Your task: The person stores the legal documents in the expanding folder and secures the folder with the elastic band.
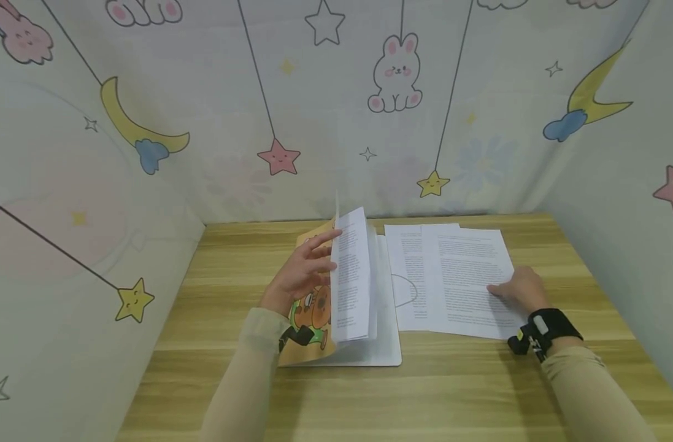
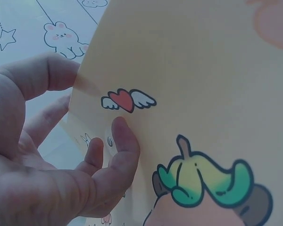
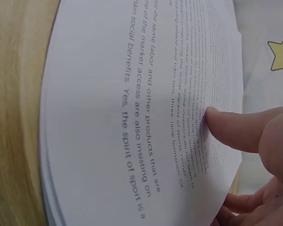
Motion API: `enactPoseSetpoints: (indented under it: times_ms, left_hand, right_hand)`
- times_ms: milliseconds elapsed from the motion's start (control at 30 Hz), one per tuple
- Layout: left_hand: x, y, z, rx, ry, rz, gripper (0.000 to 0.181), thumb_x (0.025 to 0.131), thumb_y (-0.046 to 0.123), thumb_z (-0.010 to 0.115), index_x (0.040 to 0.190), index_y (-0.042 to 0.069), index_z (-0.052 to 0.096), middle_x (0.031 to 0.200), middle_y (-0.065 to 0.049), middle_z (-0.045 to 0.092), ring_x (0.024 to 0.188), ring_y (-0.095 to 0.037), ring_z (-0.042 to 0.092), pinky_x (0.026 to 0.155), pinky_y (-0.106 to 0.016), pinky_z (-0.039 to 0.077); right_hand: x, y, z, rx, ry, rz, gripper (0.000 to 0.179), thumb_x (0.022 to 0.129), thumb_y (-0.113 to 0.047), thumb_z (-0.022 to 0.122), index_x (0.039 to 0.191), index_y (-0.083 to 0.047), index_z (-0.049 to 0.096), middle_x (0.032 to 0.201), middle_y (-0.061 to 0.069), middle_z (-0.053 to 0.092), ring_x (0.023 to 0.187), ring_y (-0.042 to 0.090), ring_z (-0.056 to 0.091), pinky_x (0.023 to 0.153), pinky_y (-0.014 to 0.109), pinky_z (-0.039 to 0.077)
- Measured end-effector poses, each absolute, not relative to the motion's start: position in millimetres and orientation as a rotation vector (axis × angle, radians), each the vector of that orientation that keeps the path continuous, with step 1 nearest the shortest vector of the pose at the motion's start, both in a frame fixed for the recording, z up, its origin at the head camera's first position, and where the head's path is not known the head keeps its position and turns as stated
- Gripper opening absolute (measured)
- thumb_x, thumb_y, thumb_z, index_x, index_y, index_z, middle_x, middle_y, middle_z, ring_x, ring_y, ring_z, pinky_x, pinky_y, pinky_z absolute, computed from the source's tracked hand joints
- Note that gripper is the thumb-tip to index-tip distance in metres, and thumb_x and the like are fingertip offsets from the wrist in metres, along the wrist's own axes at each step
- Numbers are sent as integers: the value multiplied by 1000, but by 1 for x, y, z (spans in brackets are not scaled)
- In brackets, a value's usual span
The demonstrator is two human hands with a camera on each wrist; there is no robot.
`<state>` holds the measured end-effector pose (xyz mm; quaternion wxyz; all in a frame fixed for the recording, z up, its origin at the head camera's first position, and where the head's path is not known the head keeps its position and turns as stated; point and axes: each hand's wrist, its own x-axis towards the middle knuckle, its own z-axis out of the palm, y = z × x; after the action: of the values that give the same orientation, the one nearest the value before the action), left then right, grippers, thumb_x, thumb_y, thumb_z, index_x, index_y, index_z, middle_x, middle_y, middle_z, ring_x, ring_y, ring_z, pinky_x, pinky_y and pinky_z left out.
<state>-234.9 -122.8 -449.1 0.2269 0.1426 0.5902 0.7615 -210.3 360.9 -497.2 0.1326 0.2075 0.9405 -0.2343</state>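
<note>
A folder (image 1: 377,356) with an orange cartoon cover (image 2: 198,94) stands part open on the table, left of centre. Printed pages (image 1: 351,282) rise upright inside it. My left hand (image 1: 303,273) holds the cover's raised edge; in the left wrist view two fingertips pass behind that edge and others lie against the printed face. To the right, a stack of printed sheets (image 1: 469,270) lies partly overlapping. My right hand (image 1: 521,291) pinches the stack's right edge, thumb (image 3: 236,129) on top of the text and the other fingers under the paper's edge.
Another printed sheet (image 1: 409,245) lies between the folder and the stack, with a curved outline over it. The wood-grain table (image 1: 441,393) is bounded by white cloth walls (image 1: 342,110) with cartoon stars, moons and rabbits.
</note>
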Motion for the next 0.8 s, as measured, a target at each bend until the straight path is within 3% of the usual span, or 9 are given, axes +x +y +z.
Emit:
enactPoseSetpoints:
  times_ms: [300, 533, 800]
  left_hand:
    - [-235, -124, -451, 388, 1635, 2091, 75, 96, -10, 58, 164, 13, 35, 155, -33, 37, 126, -48, 47, 82, -38, 57]
    - [-234, -125, -450, 375, 1624, 2098, 74, 96, -10, 58, 164, 13, 36, 154, -33, 37, 126, -48, 47, 81, -38, 58]
    - [-235, -125, -449, 388, 1611, 2114, 75, 95, -10, 58, 163, 11, 36, 152, -35, 36, 125, -48, 46, 81, -38, 57]
  right_hand:
    - [-208, 354, -491, 648, 2677, -708, 74, 92, -25, 77, 130, 30, 45, 119, 42, 55, 97, 42, 56, 86, 55, 51]
    - [-207, 352, -493, 675, 2675, -705, 76, 93, -24, 77, 134, 29, 41, 123, 44, 53, 101, 44, 55, 90, 57, 50]
    - [-209, 348, -494, 696, 2722, -570, 70, 92, -27, 77, 127, 25, 49, 108, 38, 61, 90, 42, 60, 74, 49, 52]
